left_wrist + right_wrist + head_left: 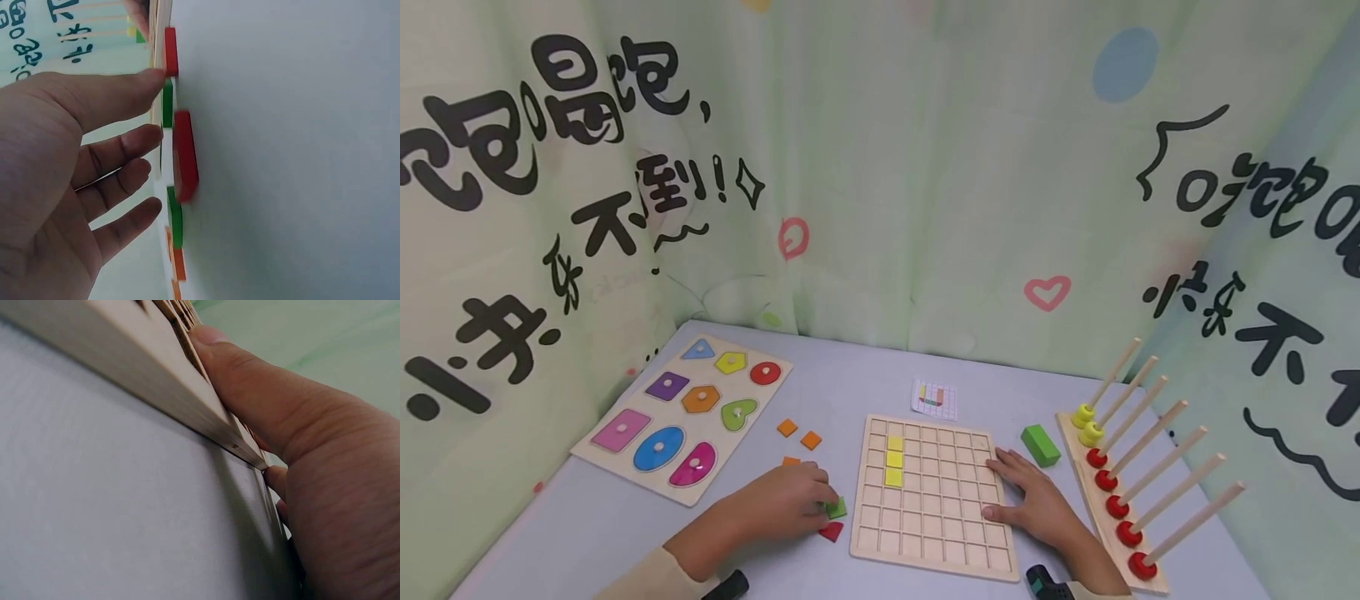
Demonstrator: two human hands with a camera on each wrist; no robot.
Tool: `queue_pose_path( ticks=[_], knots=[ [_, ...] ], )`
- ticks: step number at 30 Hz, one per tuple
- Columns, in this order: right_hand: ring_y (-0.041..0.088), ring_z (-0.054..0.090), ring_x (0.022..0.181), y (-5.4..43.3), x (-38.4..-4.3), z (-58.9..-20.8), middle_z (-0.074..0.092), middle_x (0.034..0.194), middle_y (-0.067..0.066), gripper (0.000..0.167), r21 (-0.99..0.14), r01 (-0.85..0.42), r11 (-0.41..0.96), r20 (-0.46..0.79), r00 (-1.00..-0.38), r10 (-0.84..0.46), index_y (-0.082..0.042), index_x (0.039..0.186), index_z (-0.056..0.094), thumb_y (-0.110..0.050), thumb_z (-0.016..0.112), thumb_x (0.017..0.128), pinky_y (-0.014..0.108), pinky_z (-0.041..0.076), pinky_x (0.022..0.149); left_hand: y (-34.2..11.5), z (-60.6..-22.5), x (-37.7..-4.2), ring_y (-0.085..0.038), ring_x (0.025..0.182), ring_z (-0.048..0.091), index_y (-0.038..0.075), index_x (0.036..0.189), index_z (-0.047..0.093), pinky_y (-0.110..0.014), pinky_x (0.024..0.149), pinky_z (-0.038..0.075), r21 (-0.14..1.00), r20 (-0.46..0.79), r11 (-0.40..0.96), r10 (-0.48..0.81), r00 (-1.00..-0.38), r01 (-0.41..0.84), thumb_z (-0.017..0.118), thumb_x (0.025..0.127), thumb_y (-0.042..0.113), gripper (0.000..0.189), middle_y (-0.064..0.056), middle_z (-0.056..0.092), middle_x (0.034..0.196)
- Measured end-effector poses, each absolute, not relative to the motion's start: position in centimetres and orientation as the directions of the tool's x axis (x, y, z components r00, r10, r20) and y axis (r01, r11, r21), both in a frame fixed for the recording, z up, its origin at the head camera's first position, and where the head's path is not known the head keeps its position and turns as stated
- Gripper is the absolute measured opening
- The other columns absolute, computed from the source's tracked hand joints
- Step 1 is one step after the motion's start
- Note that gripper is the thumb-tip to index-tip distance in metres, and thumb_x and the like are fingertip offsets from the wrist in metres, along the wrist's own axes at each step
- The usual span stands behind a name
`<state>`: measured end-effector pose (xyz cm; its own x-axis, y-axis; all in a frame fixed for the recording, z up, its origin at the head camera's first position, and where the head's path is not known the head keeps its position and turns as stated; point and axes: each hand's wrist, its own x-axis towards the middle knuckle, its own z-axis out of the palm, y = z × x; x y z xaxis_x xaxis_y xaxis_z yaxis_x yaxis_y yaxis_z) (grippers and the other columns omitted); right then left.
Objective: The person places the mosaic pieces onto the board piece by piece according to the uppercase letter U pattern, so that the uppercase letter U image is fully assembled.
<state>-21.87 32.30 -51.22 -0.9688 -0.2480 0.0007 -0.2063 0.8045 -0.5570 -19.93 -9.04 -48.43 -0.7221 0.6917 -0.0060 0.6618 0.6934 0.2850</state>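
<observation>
My left hand [786, 500] is over a green tile [837, 507] and a red tile [831, 532] left of the wooden grid board [934, 533]. In the left wrist view, its thumb tip is beside a small green tile [167, 105] and a red tile [170, 53]; the other visible fingers are slightly bent and apart from the thumb. Whether the hidden index finger touches a tile is unclear. Three yellow tiles [894, 458] form a column in the board. On the board's right edge rests my right hand [1033, 504], fingers spread, thumb [250, 381] on the rim.
Orange tiles [810, 440] lie near a shape puzzle board [706, 446] at left. Behind the grid board lies a patterned card [935, 399]. A green block [1040, 446] and a pegged bead rack [1093, 500] stand to the right. A printed curtain [880, 167] surrounds the table.
</observation>
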Motion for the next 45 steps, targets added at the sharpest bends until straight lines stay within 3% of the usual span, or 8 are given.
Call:
queue_pose_path(
  ticks=[8, 13, 21, 26, 38, 45],
  knots=[
    [0.042, 0.018, 0.142, 32.2, -22.0, -51.4, 0.033, 0.153, 0.016, 0.09, -0.559, -0.208, 0.802, -0.005, -0.967, -0.253, -0.006, 0.141, 0.052, -0.058, 0.078, 0.071, 0.066, 0.018, 0.106, -11.7, -48.1, -19.5, 0.001, 0.078, 0.05, 0.026, 0.109, 0.074, -0.021, 0.071, 0.048, 0.353, -0.049, 0.682, 0.697, -0.716, 0.64, 0.077, 0.082, 0.038, 0.03, 0.02, 0.057, 0.088],
    [0.043, 0.019, 0.141, 32.3, -21.9, -51.3, 0.034, 0.152, 0.017, 0.09, -0.547, -0.209, 0.811, -0.001, -0.968, -0.25, -0.006, 0.14, 0.052, -0.057, 0.079, 0.071, 0.067, 0.019, 0.105, -12.4, -47.3, -19.2, 0.001, 0.08, 0.049, 0.029, 0.107, 0.074, -0.027, 0.073, 0.049, 0.385, -0.105, 0.71, 0.668, -0.737, 0.589, 0.081, 0.075, 0.043, 0.037, 0.021, 0.055, 0.086],
    [0.043, 0.019, 0.141, 32.4, -22.0, -51.1, 0.034, 0.152, 0.017, 0.09, -0.537, -0.215, 0.815, 0.0, -0.967, -0.256, -0.006, 0.14, 0.052, -0.058, 0.078, 0.071, 0.067, 0.019, 0.105, -12.4, -46.9, -19.1, 0.0, 0.082, 0.051, 0.03, 0.105, 0.074, -0.029, 0.075, 0.051, 0.401, -0.146, 0.738, 0.637, -0.757, 0.543, 0.084, 0.07, 0.024, 0.037, 0.022, 0.056, 0.086],
    [0.043, 0.02, 0.141, 32.4, -22.0, -51.1, 0.035, 0.152, 0.017, 0.09, -0.539, -0.218, 0.814, 0.004, -0.966, -0.257, -0.006, 0.14, 0.052, -0.057, 0.078, 0.071, 0.067, 0.019, 0.105, -12.3, -46.8, -19.2, -0.001, 0.079, 0.051, 0.029, 0.105, 0.075, -0.025, 0.072, 0.051, 0.427, -0.17, 0.737, 0.634, -0.754, 0.523, 0.085, 0.071, 0.017, 0.037, 0.02, 0.057, 0.084],
    [0.043, 0.02, 0.141, 32.4, -22.0, -51.3, 0.035, 0.152, 0.017, 0.089, -0.537, -0.22, 0.814, 0.009, -0.967, -0.255, -0.007, 0.14, 0.053, -0.057, 0.079, 0.07, 0.067, 0.019, 0.105, -11.6, -47.7, -19.9, -0.003, 0.063, 0.051, 0.026, 0.108, 0.074, -0.022, 0.063, 0.047, 0.41, -0.169, 0.76, 0.606, -0.777, 0.504, 0.08, 0.081, 0.034, 0.029, 0.019, 0.055, 0.07],
    [0.042, 0.02, 0.141, 32.4, -21.9, -51.3, 0.035, 0.152, 0.016, 0.089, -0.539, -0.215, 0.814, 0.007, -0.968, -0.251, -0.008, 0.14, 0.053, -0.057, 0.078, 0.07, 0.066, 0.019, 0.105, -11.4, -47.7, -19.9, -0.003, 0.058, 0.049, 0.023, 0.108, 0.074, -0.02, 0.06, 0.046, 0.378, -0.132, 0.771, 0.593, -0.795, 0.512, 0.076, 0.085, 0.034, 0.025, 0.018, 0.052, 0.063]
  ],
)
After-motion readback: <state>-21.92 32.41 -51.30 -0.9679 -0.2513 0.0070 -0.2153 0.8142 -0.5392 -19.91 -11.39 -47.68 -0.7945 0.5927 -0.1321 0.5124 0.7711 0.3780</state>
